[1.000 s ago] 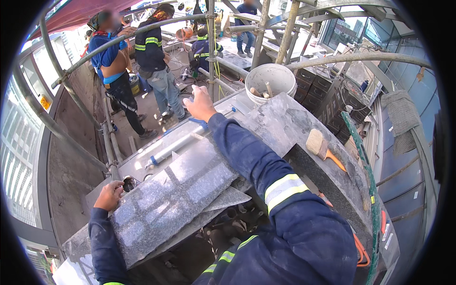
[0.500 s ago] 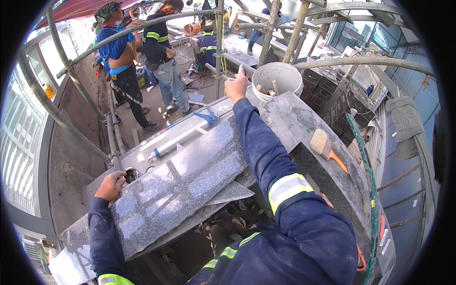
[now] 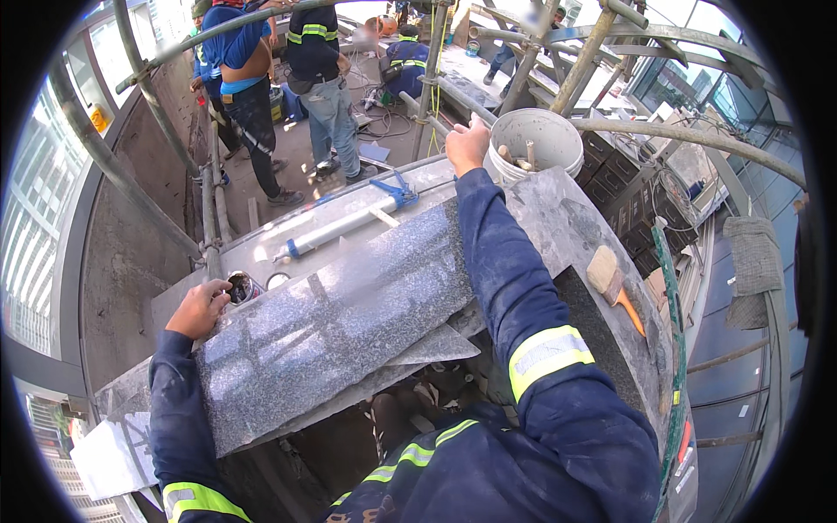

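Observation:
A speckled grey granite slab [image 3: 340, 322] lies tilted in front of me, between my arms. At its far left corner my left hand [image 3: 200, 309] is closed, thumb and fingers together, beside an open tin [image 3: 244, 288]; what they pinch, if anything, is hidden. My right hand [image 3: 468, 144] is raised past the slab's far right end, fingers curled with the index partly bent, and I see nothing in it. Just right of it stands a white bucket [image 3: 545, 131] with wooden handles inside. A caulking gun [image 3: 349, 222] with a blue handle rests behind the slab.
A wide brush [image 3: 615, 288] lies on the stone ledge [image 3: 558, 209] at right, by a green level [image 3: 676, 349]. A dark opening [image 3: 340, 436] gapes below the slab. Scaffold pipes [image 3: 689, 131] cross above the bucket. Several people stand or crouch beyond, including one in jeans [image 3: 329, 122].
My right hand's index finger, stretched upward before, is now bent down. My left hand's fingers have drawn together beside the tin. The view has shifted, and the slab appears lower in it.

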The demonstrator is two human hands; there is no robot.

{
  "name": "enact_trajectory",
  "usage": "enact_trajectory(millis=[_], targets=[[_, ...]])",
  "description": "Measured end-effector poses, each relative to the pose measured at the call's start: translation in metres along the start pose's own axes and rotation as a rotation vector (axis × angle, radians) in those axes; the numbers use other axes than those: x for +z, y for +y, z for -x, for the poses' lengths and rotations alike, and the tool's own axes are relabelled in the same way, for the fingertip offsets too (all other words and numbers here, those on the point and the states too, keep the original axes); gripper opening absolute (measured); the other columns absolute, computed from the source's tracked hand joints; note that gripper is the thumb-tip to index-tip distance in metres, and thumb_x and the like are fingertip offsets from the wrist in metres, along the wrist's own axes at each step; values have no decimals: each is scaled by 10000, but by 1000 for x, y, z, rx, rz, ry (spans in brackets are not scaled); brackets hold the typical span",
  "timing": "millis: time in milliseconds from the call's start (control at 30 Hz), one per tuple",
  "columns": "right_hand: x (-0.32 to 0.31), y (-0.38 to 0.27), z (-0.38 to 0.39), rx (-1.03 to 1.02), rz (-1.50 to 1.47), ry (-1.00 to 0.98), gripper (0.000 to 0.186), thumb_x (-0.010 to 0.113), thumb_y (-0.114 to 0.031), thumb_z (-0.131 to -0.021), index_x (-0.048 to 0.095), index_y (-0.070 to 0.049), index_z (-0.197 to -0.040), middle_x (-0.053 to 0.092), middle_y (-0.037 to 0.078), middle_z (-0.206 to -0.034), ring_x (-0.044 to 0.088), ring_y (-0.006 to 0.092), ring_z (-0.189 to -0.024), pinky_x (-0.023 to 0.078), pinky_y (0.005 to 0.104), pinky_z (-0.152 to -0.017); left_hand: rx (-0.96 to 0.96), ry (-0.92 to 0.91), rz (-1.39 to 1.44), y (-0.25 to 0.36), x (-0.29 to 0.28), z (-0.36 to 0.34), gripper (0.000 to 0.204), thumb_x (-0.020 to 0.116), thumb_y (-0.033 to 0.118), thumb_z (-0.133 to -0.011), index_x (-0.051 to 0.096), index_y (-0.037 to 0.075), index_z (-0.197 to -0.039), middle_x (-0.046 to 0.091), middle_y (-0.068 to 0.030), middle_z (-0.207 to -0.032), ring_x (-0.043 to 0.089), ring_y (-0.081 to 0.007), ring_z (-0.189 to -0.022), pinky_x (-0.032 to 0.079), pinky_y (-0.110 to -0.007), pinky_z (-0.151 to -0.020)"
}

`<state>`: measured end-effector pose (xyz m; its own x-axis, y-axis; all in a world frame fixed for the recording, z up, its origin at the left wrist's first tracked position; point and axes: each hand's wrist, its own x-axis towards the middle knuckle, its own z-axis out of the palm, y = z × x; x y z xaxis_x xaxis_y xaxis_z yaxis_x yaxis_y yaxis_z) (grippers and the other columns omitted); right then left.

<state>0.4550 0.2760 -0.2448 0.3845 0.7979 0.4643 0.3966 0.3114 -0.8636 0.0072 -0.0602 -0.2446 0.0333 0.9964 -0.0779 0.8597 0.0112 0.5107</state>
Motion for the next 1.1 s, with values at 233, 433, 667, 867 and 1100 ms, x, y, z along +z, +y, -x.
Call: enact_trajectory(millis=[233, 433, 667, 867, 1100], targets=[[0, 7, -3, -16, 124, -61, 651, 567, -31, -736, 456, 170, -1344, 522, 357, -1222, 581, 403, -1111, 410, 413, -1042, -89, -39, 39, 20, -6, 3, 273, 625, 126, -905, 660, -31, -1125, 697, -229, -909, 676, -351, -839, 509, -412, -774], [-7, 15, -6, 114, 328, -257, 685, 614, -101, -762, 436, 141, -1378, 532, 354, -1290, 556, 444, -1179, 414, 438, -1056, 53, 18, 6, 3, 2, 0, 280, 625, 129, -912, 656, -31, -1140, 700, -224, -922, 682, -333, -825, 512, -402, -761], [15, 12, 18, -4, 513, -700, 802, 696, -217, -792, 371, -6, -1494, 584, 280, -1314, 550, 422, -1244, 445, 435, -1051, -50, -40, 40, 19, -6, 0, 281, 612, 118, -917, 646, -32, -1152, 708, -203, -929, 687, -295, -803, 519, -381, -757], [10, 4, 17, 5, 453, -608, 824, 703, -215, -802, 341, -124, -1537, 600, 254, -1305, 572, 425, -1208, 450, 471, -1039, -102, -83, 47, 11, -5, -4, 313, 599, 118, -912, 639, -37, -1181, 707, -238, -995, 694, -327, -940, 516, -388, -849], [10, 0, 19, -21, 420, -594, 838, 700, -209, -807, 314, -79, -1539, 594, 274, -1301, 578, 431, -1196, 449, 452, -1041, -84, -81, 46, 16, -6, -1, 321, 601, 132, -910, 643, -37, -1180, 712, -225, -990, 693, -338, -929, 518, -389, -845]])
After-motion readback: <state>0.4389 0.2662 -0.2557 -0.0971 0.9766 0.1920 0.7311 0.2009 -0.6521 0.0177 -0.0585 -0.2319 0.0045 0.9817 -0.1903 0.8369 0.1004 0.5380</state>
